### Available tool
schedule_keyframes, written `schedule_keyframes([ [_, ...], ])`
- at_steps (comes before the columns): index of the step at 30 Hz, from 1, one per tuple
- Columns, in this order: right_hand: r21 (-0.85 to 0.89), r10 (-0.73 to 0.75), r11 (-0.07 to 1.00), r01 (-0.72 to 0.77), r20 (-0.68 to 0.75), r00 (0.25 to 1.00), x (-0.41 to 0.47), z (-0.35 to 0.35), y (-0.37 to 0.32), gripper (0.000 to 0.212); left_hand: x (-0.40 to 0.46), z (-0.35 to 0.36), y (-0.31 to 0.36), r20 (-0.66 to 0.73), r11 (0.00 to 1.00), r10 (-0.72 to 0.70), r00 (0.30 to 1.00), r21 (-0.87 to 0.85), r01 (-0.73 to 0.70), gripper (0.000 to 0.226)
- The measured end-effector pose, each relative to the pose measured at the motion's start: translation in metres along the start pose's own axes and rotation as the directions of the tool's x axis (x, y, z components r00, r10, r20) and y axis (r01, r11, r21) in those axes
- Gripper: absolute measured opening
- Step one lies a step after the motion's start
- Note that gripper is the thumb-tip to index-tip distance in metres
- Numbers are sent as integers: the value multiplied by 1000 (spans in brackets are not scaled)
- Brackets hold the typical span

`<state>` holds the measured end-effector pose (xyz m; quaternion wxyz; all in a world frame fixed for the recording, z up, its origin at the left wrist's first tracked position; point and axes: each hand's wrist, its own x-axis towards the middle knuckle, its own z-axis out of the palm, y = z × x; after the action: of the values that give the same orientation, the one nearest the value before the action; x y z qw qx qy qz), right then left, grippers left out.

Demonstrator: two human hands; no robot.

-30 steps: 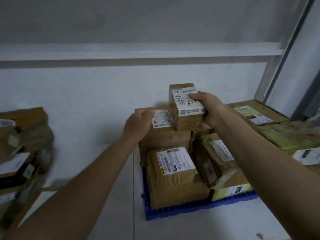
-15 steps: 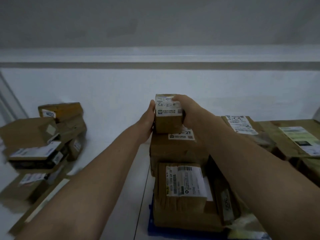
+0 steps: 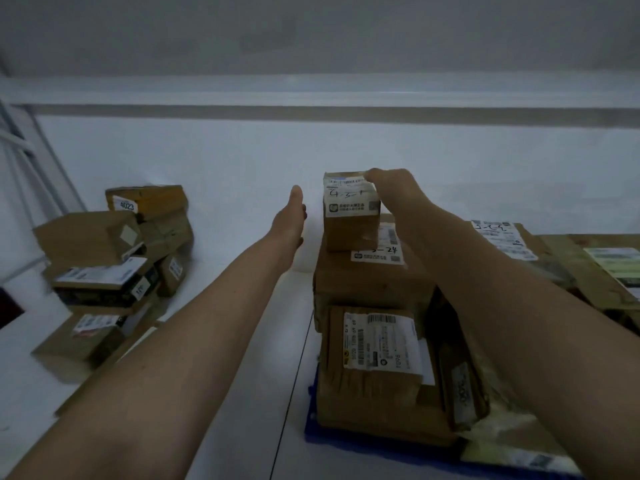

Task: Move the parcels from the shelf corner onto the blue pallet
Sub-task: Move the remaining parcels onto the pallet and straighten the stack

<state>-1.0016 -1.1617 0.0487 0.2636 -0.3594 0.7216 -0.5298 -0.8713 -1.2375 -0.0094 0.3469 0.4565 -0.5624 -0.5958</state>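
Though gripped, small parcel [image 3: 350, 216] upright, label-forward.

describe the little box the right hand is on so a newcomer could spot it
Find the blue pallet stacked with brown parcels. The small box stands topmost at the back, under the right hand. It is the smallest carton, its white label wrapping the top.

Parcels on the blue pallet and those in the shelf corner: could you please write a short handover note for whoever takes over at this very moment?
Left hand: open, fingers straight, beside the small labelled box, not touching it.
Right hand: on the small box's top right edge; whether it grips cannot be told.
Small box sits atop the large cardboard box in the stack on the blue pallet.
Done: several parcels stacked on the pallet.
Left: release the small box, then fetch the parcel pile in the shelf corner.
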Motion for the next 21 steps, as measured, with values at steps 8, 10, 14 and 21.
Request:
schedule_keyframes([
  [8, -535, -468, 643, 547, 291, 835, -95, 67, -12, 42, -63, -85, -19, 43, 520, 358, 933, 821, -237, 24],
  [10, -563, -390, 601, 567, 412, 823, -120, 99, -5, 47, -80, -115, -32, 65, 398, 345, 936, 893, -209, 34],
  [14, -582, -179, 603, 546, 569, 803, -165, 164, 23, 54, -118, -182, -66, 77, 264, 246, 966, 954, -144, 41],
  [21, -549, -16, 651, 524, 680, 733, -232, 258, 57, 42, -180, -291, -124, 26, 216, 114, 993, 975, -51, 41],
])
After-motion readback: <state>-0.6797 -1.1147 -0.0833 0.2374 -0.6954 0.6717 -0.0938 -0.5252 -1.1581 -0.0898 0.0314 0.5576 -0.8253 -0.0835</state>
